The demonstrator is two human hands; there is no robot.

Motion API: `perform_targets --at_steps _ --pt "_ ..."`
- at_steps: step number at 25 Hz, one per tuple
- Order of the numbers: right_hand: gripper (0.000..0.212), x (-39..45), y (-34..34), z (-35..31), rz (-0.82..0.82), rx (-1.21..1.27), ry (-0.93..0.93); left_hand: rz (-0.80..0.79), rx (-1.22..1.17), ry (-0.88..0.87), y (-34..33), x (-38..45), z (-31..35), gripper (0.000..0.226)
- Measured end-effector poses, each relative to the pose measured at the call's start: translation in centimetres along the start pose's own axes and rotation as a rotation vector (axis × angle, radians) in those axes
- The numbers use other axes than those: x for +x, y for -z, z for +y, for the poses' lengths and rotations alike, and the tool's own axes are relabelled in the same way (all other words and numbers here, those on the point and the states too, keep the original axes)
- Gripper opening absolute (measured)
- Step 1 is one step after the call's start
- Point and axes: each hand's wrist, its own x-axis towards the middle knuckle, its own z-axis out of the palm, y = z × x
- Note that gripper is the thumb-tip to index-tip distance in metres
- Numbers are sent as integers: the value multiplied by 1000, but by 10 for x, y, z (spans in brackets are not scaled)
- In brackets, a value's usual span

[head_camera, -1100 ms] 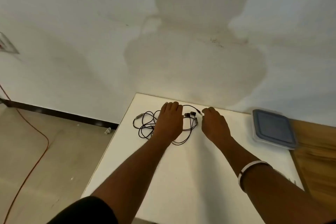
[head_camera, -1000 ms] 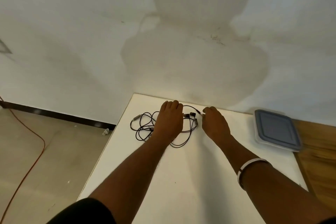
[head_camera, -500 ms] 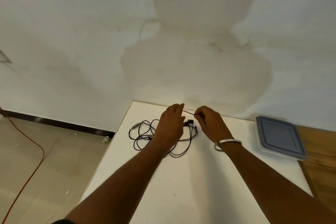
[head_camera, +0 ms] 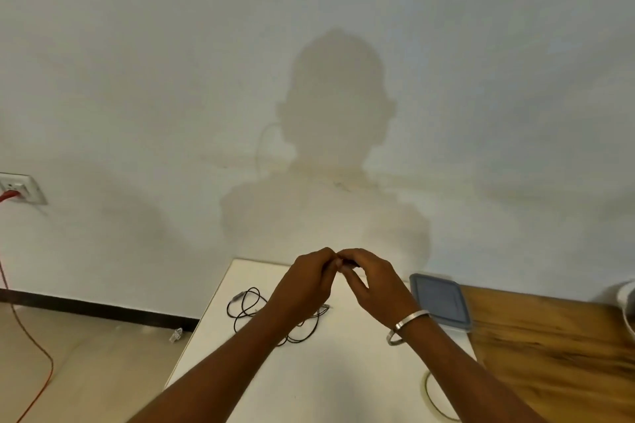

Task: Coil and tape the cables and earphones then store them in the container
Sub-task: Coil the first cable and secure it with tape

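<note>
A tangle of thin black cables and earphones (head_camera: pixel 248 311) lies on the white table (head_camera: pixel 326 381), partly hidden under my left wrist. Both hands are raised above the table's far edge, fingertips meeting. My left hand (head_camera: pixel 305 282) and my right hand (head_camera: pixel 371 280) pinch a small dark end of the earphones between them; the piece itself is mostly hidden by the fingers. A silver bangle circles my right wrist. The container (head_camera: pixel 439 300), shallow with a blue-grey lid on it, sits at the table's right edge.
A wooden surface (head_camera: pixel 556 350) adjoins the table on the right, with a white object (head_camera: pixel 627 302) at its far right. A thin loop (head_camera: pixel 433 398) lies near the table's front right. A red cord (head_camera: pixel 31 336) runs from a wall socket (head_camera: pixel 20 187) down across the floor.
Both hands have lifted off the table and come together, raising an end of the earphones from the tangle. The camera view has tilted up.
</note>
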Motion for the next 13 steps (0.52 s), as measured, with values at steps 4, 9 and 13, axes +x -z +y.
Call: perform_targets --at_steps 4,9,13 --pt "23 -30 22 -21 -15 -171 -2 -85 -18 20 7 -25 20 25" --pt "19 -56 41 -16 165 -211 -58 -152 -48 74 15 -47 39 25" --pt "13 -71 51 7 295 -198 -249 -156 -28 88 22 -54 40 26"
